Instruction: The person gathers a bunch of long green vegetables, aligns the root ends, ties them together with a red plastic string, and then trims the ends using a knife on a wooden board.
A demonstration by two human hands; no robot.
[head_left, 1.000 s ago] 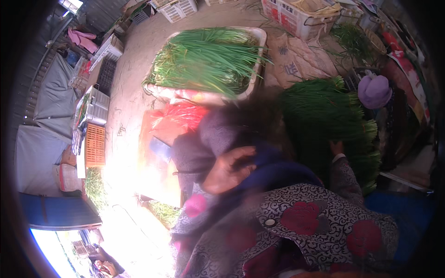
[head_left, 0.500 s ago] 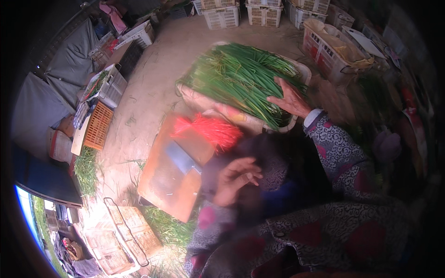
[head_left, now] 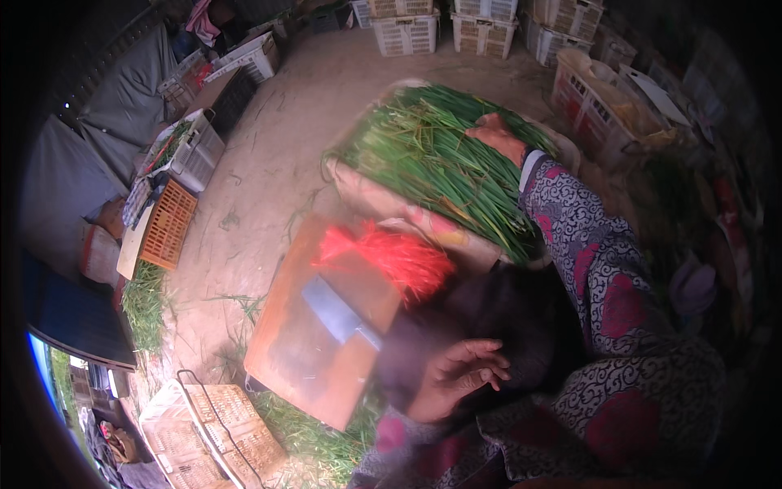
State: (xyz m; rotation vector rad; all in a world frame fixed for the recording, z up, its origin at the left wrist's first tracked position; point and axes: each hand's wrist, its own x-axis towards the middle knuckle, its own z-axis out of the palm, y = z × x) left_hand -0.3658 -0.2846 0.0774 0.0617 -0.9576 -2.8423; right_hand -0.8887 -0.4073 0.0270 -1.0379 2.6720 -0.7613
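- Green fills the largest thing here: a heap of long leafy stalks point(head_left: 440, 167) lies across a shallow pale tray point(head_left: 366, 196) on the dirt floor point(head_left: 285, 122), ahead of the person.
- An orange-brown board point(head_left: 314, 350) sits flat nearer the person, just below the tray; a broad cleaver point(head_left: 338, 312) lies on it with its blade pointing away up-left, and a bunch of red strings point(head_left: 391, 257) rests across the board's far corner.
- The right arm, in a patterned sleeve point(head_left: 586, 244), stretches forward and up over the tray.
- The right hand point(head_left: 498, 134) lies palm down on top of the green stalks at the far side of the heap; its grip is loose, fingers spread flat on the greens, and whether any stalks are pinched under it cannot be told.
- The left hand point(head_left: 456, 375) hangs low near the person's lap, beside the near edge of the board, palm turned partly up, fingers point(head_left: 481, 359) curled but apart, holding nothing; it is blurred.
- White and cream plastic crates point(head_left: 407, 33) line the far edge of the floor, an orange crate point(head_left: 167, 224) stands at the left, and woven baskets point(head_left: 208, 424) sit at the lower left by loose green scraps.
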